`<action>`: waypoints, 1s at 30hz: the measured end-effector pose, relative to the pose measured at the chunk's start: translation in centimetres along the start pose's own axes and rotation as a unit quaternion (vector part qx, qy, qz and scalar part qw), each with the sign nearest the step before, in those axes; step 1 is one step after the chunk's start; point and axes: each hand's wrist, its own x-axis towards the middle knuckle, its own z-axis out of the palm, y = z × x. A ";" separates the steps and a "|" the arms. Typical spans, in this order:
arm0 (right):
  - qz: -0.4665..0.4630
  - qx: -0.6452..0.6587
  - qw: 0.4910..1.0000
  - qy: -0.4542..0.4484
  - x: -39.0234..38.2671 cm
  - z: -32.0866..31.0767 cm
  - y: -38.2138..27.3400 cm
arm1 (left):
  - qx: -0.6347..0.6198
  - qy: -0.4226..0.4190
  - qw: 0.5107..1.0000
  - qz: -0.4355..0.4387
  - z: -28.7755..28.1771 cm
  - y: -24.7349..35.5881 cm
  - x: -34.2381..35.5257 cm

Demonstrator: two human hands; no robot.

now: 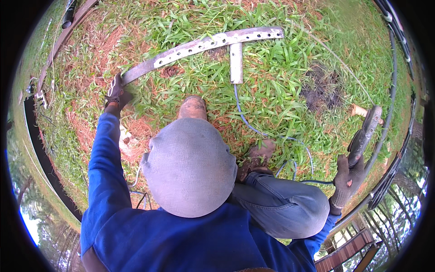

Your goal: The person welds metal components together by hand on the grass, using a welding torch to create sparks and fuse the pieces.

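Note:
A long, slightly curved metal bar (199,46) with a row of holes lies across the grass. From its underside a short metal tube (236,63) sticks out towards me, forming a T. My left hand (117,94), in a dark glove, is closed around the bar's left end. Off to the right, my right hand (348,179) wears a worn knit glove and grips a dark grey clamp-like tool, apparently a welding electrode holder (364,136). A long thin rod (337,56) slants from its tip to the upper left. The two hands are far apart.
Blue cable (244,119) runs from near the tube across the grass towards my right hand. A blackened patch (321,86) marks the ground. Behind the holder lies a piece of wood (359,110). Dark pipes (393,18) line the right edge; a black strip (43,158) borders the left.

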 end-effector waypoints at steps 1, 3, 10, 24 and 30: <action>0.049 0.093 0.994 -0.013 -0.1 0.4 -0.1 | -0.016 -0.003 1.000 0.009 0.3 -0.5 0.0; 0.120 0.150 0.981 -0.028 -0.2 0.8 -0.4 | -0.019 -0.002 1.000 0.006 0.6 -0.5 0.3; 0.097 0.253 0.960 -0.072 -0.9 1.4 0.7 | -0.086 0.014 0.996 -0.028 0.2 1.7 1.2; -0.035 0.048 0.998 -0.024 -1.0 3.6 -2.1 | -0.157 -0.075 0.976 -0.134 -0.9 3.7 0.3; -0.072 -0.048 0.993 -0.079 0.2 4.9 -4.0 | -0.141 0.019 0.986 -0.087 0.4 1.5 -0.2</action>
